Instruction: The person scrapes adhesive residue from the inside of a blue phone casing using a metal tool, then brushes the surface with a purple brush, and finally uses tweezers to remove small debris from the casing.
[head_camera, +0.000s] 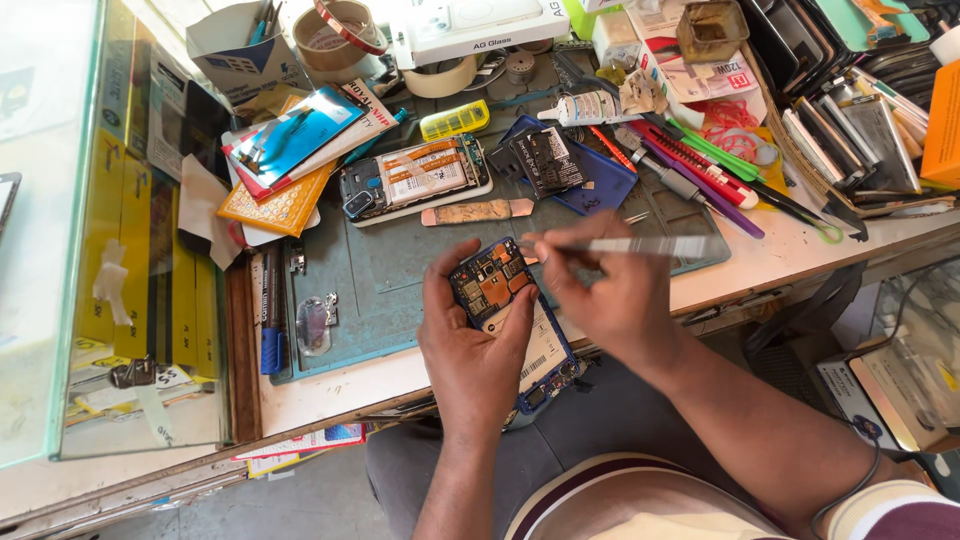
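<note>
Left hand cradles the opened blue phone, circuit side up. Right hand pinches metal tweezers, tip on its top edge. Another stripped phone lies on the green mat.

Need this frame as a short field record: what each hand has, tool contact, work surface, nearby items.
left hand: the left hand holds an opened phone, back cover off, circuit board showing
right hand: the right hand pinches metal tweezers
tool contact: tweezer tip at the phone's upper edge; exact contact unclear
surface: grey-green work mat on a cluttered bench
nearby: second opened phone, blue pen, tape rolls, glue tube
</note>
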